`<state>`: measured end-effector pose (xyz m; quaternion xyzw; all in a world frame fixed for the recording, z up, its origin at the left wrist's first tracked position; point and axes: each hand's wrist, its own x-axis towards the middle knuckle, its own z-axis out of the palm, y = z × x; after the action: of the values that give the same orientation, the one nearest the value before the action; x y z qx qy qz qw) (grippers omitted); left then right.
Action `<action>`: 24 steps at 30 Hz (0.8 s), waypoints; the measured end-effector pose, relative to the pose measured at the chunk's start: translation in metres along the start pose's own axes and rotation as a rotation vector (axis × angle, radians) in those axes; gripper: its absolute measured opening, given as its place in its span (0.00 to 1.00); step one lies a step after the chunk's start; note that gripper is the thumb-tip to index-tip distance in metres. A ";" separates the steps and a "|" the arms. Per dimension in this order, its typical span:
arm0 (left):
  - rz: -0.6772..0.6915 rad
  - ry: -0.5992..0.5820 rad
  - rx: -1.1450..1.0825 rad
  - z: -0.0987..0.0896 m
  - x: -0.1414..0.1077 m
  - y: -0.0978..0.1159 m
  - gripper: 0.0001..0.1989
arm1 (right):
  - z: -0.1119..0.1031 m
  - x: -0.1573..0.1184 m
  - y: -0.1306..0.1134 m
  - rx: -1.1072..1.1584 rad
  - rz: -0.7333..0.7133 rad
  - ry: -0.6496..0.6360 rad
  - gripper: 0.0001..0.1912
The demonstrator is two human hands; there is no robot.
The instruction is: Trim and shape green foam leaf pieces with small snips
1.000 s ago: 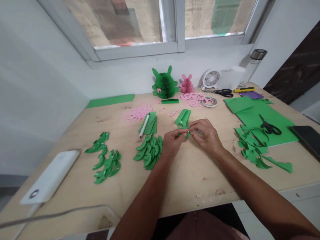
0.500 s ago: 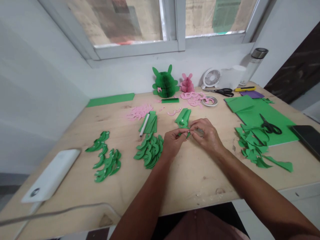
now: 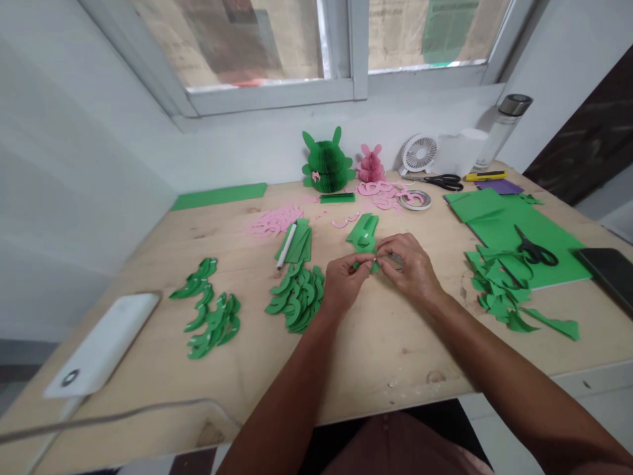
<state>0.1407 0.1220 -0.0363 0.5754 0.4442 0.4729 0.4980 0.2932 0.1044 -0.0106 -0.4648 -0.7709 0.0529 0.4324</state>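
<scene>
My left hand (image 3: 347, 277) is closed, its thumb and fingertips pinching a small green paper piece (image 3: 374, 267) mostly covered by the fingers. A tiny white spot shows at its edge. Right beside it, my right hand (image 3: 408, 267) is closed in a pinch at that same edge; what lies between its fingertips is too small to make out. Just beyond the fingers lie green paper cut-outs (image 3: 364, 231), one with a white mark. Left of my left hand rests a heap of curved green paper pieces (image 3: 297, 300).
A white marker (image 3: 287, 246) lies on green strips. Further left are green curved pieces (image 3: 215, 330) and a white power bank (image 3: 103, 343). Behind stand a green paper figure (image 3: 327, 165) and tape roll (image 3: 414, 200). Scissors (image 3: 534, 249) and paper scraps (image 3: 499, 284) lie right.
Almost nothing differs. Both hands keep their pinch at the same spot, with only a slight shift of the fingertips and of the camera.
</scene>
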 end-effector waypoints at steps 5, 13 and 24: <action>-0.043 0.007 -0.107 0.001 -0.001 0.005 0.10 | 0.000 0.000 0.000 -0.051 -0.044 -0.005 0.02; -0.077 0.010 -0.156 0.003 -0.002 0.008 0.09 | -0.001 0.000 -0.001 -0.035 -0.046 -0.020 0.02; -0.075 0.000 -0.153 0.004 -0.002 0.008 0.08 | 0.001 -0.001 0.001 -0.039 -0.066 -0.041 0.03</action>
<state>0.1446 0.1183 -0.0291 0.5185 0.4279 0.4865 0.5580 0.2936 0.1044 -0.0121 -0.4464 -0.7952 0.0334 0.4089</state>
